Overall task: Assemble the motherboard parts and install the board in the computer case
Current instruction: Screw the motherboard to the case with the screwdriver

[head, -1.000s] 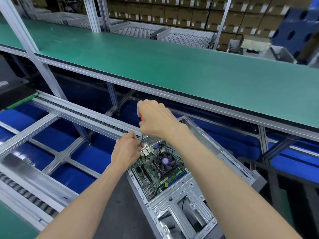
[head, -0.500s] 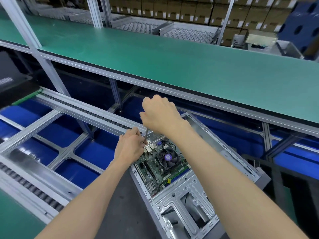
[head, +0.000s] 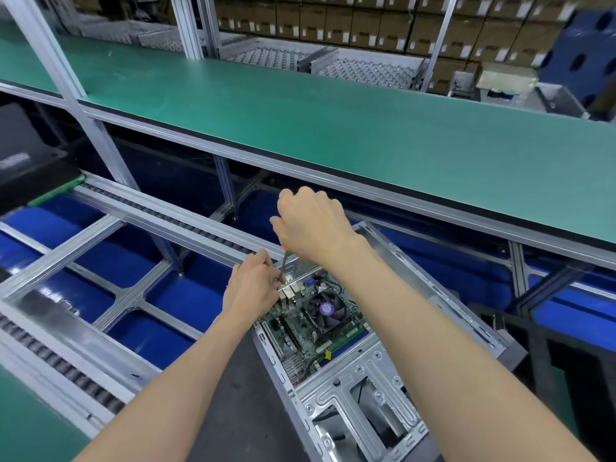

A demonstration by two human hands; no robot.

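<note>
Motherboard (head: 301,328) is seated inside the open computer case (head: 413,331), at its far end. A screwdriver (head: 282,261) is gripped in the closed right hand (head: 313,225), its handle almost wholly hidden; the shaft is pinched near the tip by the left hand (head: 253,288) at the board's far left corner. The tip itself cannot be made out. The case's near end is cut off below. Open conveyor rails (head: 140,208) lie to the left.

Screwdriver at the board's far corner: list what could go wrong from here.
1. The screwdriver tip sits right beside the left hand fingers; a slip could jab them.
2. A slip could also gouge the motherboard or strike the cooler fan close by.
</note>
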